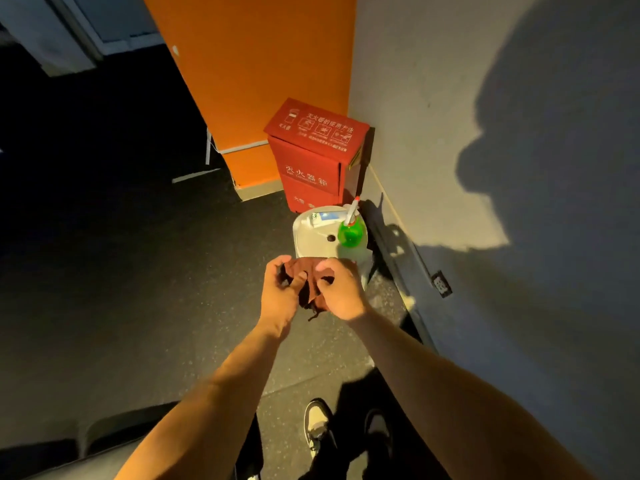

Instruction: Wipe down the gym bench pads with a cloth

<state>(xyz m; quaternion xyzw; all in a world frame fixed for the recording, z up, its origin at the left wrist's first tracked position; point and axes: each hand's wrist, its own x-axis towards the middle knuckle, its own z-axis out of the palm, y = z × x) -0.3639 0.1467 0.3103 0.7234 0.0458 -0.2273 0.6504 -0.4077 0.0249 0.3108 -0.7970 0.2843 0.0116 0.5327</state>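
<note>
Both hands meet at the centre of the frame, above the floor (138,289).

1. Left hand (278,296): grip closed on the cloth (310,271). The fingers curl round its left edge and the thumb presses on its front.
2. Right hand (341,292): grip closed on the cloth. The fingers curl over its right edge.
3. Cloth: dark red-brown, bunched, held between the two hands. A loose corner hangs below them. It touches nothing else.

Surroundings:

- A white tray (308,237) stands just above the hands in the frame, partly hidden by them. It has a small dark hole near its middle.
- A green bottle (351,233) with a white spray head stands upright at the right side of the tray.
- A blue-and-white pack (322,218) lies at the far edge of the tray.
- A red box (311,157) with white lettering stands just beyond the tray, in the corner between an orange panel (259,64) and a grey wall (415,98).
- A socket (441,284) sits low on the wall, right of the hands.
- The person's shadow falls across the wall in the upper right.
- Two shoes (317,424) show at the bottom centre.
</note>
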